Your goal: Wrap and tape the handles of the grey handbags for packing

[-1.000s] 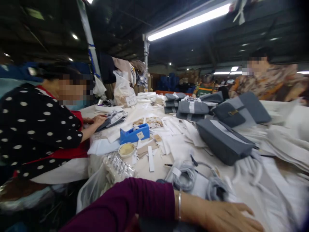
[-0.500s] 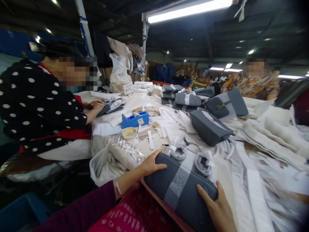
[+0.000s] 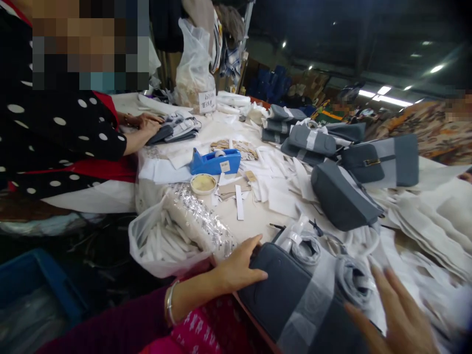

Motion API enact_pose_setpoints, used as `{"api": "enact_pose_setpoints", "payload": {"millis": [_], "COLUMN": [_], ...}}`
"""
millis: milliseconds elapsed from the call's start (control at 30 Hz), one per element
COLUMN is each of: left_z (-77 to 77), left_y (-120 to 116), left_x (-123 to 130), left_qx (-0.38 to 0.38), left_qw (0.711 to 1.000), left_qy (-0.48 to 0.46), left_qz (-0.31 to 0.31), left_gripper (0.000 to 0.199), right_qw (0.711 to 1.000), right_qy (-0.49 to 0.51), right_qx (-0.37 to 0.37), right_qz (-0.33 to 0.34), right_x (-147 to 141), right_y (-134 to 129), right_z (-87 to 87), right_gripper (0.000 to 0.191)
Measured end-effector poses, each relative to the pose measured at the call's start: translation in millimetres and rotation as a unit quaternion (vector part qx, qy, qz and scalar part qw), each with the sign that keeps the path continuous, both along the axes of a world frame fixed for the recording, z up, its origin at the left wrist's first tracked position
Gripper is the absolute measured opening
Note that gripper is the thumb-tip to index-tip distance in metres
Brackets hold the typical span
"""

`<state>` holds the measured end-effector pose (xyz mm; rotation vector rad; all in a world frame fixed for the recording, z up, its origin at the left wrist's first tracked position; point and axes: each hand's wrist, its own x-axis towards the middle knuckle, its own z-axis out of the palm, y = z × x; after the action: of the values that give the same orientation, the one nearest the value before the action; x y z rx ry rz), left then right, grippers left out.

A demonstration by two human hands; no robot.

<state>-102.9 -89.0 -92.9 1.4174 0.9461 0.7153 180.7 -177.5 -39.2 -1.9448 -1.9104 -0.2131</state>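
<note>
A dark grey-blue handbag (image 3: 280, 290) lies at the table's near edge, a translucent protective strip (image 3: 309, 305) around its middle. My left hand (image 3: 239, 268) grips its left end, thumb on the front face and fingers over the top edge. At the bag's right side is my right hand (image 3: 401, 314), slightly blurred, with its fingers apart; whether it touches the bag is unclear. Along the bag's top edge sit two coiled, wrapped straps, a left coil (image 3: 308, 248) and a right coil (image 3: 354, 282).
Beyond are a similar bag (image 3: 342, 196), a buckled bag (image 3: 379, 160) and more stacked bags (image 3: 309, 140). A blue tape dispenser (image 3: 216, 162) stands by a round tin (image 3: 203, 183). A plastic sack (image 3: 165, 246) hangs at the left edge. A co-worker's hands (image 3: 147, 125) rest on grey items.
The view has turned down and shifted, so the table appears further left and bigger. My right hand has loosened from the bag's right end and spread; my left hand keeps its hold.
</note>
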Motion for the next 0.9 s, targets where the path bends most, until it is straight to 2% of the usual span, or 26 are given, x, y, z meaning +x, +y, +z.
{"api": "enact_pose_setpoints", "payload": {"millis": [67, 100, 133, 200, 300, 400, 467, 567, 633, 700, 800, 900], "left_z": [0.4, 1.0, 1.8, 3.6, 1.9, -10.9, -23.6, -38.6, -41.2, -37.1, -23.2, -12.2], "left_y": [-6.1, -8.9, -11.3, -14.4, -14.3, -9.1, -4.7, 0.2, 2.7, 5.7, 11.2, 13.4], "left_x": [-7.9, -10.9, -13.1, -15.1, -13.1, -7.7, -3.5, 2.5, 6.0, 8.9, 12.2, 14.1], "left_qx": [-0.037, -0.055, -0.07, -0.094, -0.134, -0.179, -0.189, -0.151, -0.119, -0.104, -0.094, -0.092], "left_qw": [0.999, 0.997, 0.996, 0.994, 0.983, 0.97, 0.967, 0.975, 0.981, 0.982, 0.98, 0.981], "left_qy": [-0.008, -0.011, -0.018, -0.053, -0.129, -0.167, -0.171, -0.161, -0.155, -0.158, -0.172, -0.169], "left_qz": [0.037, 0.045, 0.046, 0.035, 0.011, -0.009, -0.016, -0.009, -0.004, -0.01, -0.029, -0.039], "left_gripper": [0.081, 0.078, 0.075, 0.069, 0.067, 0.07, 0.07, 0.069, 0.068, 0.066, 0.063, 0.056], "right_qw": [0.986, 0.972, 0.96, 0.936, 0.913, 0.907, 0.909, 0.92, 0.927, 0.929, 0.923, 0.926], "right_qy": [-0.012, -0.011, -0.006, -0.038, -0.128, -0.159, -0.155, -0.143, -0.129, -0.125, -0.143, -0.157], "right_qx": [-0.036, -0.064, -0.088, -0.165, -0.222, -0.164, -0.122, -0.087, -0.07, -0.047, -0.003, 0.02], "right_qz": [0.165, 0.227, 0.265, 0.309, 0.319, 0.353, 0.368, 0.355, 0.344, 0.346, 0.358, 0.344], "right_x": [-41.1, -63.0, -83.3, -114.1, -129.2, -120.8, -114.6, -112.5, -114.2, -115.6, -115.3, -113.5], "right_y": [40.7, 60.6, 78.7, 106.7, 127.3, 133.4, 134.3, 133.7, 132.7, 131.5, 130.2, 130.3], "right_z": [25.6, 32.1, 33.7, 24.5, -5.5, -33.2, -43.6, -47.1, -44.7, -41.3, -38.2, -39.0], "right_gripper": [0.049, 0.04, 0.033, 0.03, 0.027, 0.021, 0.018, 0.017, 0.02, 0.021, 0.02, 0.022]}}
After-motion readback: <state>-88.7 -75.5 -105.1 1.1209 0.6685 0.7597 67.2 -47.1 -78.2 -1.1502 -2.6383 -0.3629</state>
